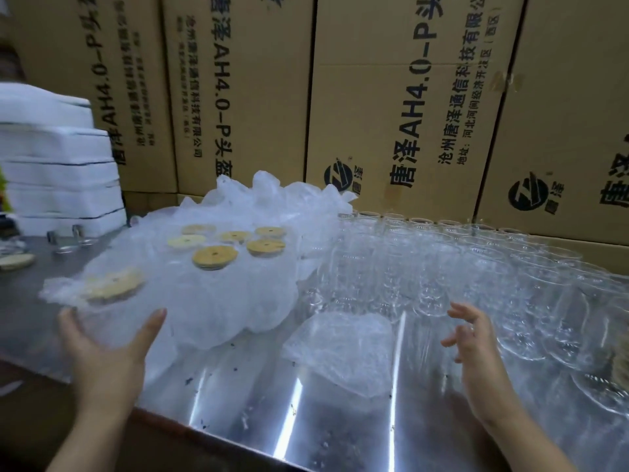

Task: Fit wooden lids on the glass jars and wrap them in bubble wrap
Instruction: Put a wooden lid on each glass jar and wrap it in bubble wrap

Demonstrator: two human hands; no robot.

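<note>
My left hand (105, 349) cups a bubble-wrapped jar (112, 301) from below at the table's left edge. The jar's wooden lid (114, 284) shows blurred through the wrap. Behind it stand several wrapped jars (218, 294) with round wooden lids (214, 257) on top. Rows of bare glass jars (442, 267) without lids fill the right side of the table. A loose sheet of bubble wrap (343, 352) lies flat between my hands. My right hand (476, 349) hovers beside the sheet with its fingers spread, holding nothing.
The work surface is a shiny metal table (272, 403). Tall cardboard boxes (391, 97) wall off the back. A stack of white foam sheets (61, 172) stands at the back left, with a lone wooden lid (17, 260) and small glass pieces (68, 240) near it.
</note>
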